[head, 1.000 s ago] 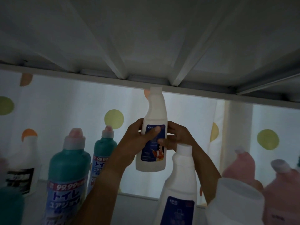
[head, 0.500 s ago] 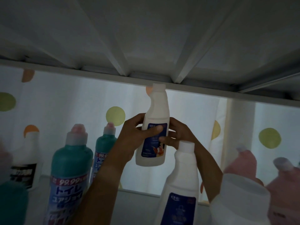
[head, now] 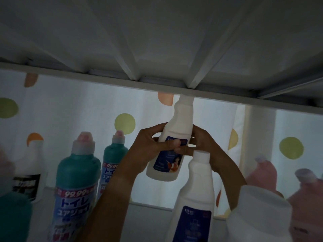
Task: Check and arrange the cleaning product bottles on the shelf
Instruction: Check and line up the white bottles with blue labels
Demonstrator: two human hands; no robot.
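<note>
Both the left hand [head: 148,147] and right hand [head: 204,142] grip the tilted white bottle [head: 171,147]; its cap should stay below the upper shelf [head: 104,79].

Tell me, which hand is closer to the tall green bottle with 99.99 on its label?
Left. The left hand grips the white bottle on the side facing the green bottle; the right hand grips its far side.
</note>
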